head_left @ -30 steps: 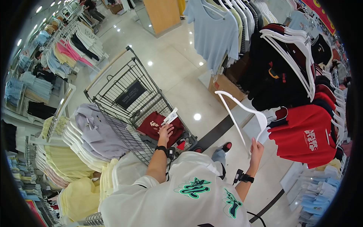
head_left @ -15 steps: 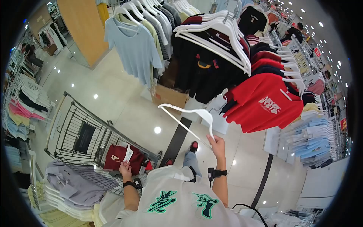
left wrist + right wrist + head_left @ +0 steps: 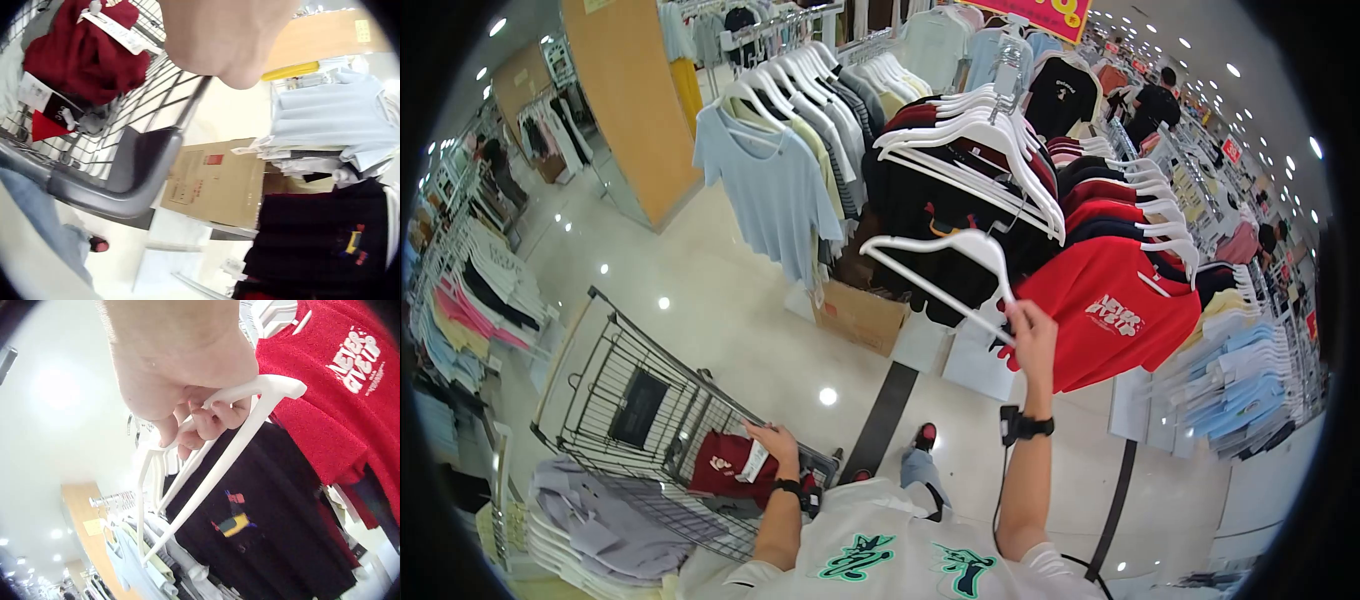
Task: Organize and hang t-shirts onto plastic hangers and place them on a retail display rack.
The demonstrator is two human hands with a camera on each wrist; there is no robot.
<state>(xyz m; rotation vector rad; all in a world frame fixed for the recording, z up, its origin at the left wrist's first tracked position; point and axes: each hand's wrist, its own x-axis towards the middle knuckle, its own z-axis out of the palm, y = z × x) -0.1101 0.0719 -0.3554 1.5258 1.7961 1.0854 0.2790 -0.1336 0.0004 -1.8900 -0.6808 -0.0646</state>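
In the head view my right hand [image 3: 1032, 345] grips a bare white clothes hanger [image 3: 940, 248] by one shoulder end, in front of the rack. The right wrist view shows fingers [image 3: 209, 425] curled round the hanger's upper arm, with no garment on it. My left hand [image 3: 775, 442] hovers at the cart's near side, its fingers loosely bent and nothing seen in them. Beneath and left of it a dark red folded garment [image 3: 718, 463] with a white tag [image 3: 753, 462] lies in the wire shopping cart [image 3: 690, 375].
A red T-shirt [image 3: 1090, 325], black shirts [image 3: 269, 519] and a light blue T-shirt [image 3: 765, 190] hang on racks ahead. A cardboard box [image 3: 860, 315] stands on the floor below. To the left, a lilac shirt [image 3: 615, 515] hangs against the cart.
The right hand has raised the hanger toward the hanging shirts. My left hand has come away from the garment's tag toward the cart's edge. The head view has turned right and up.
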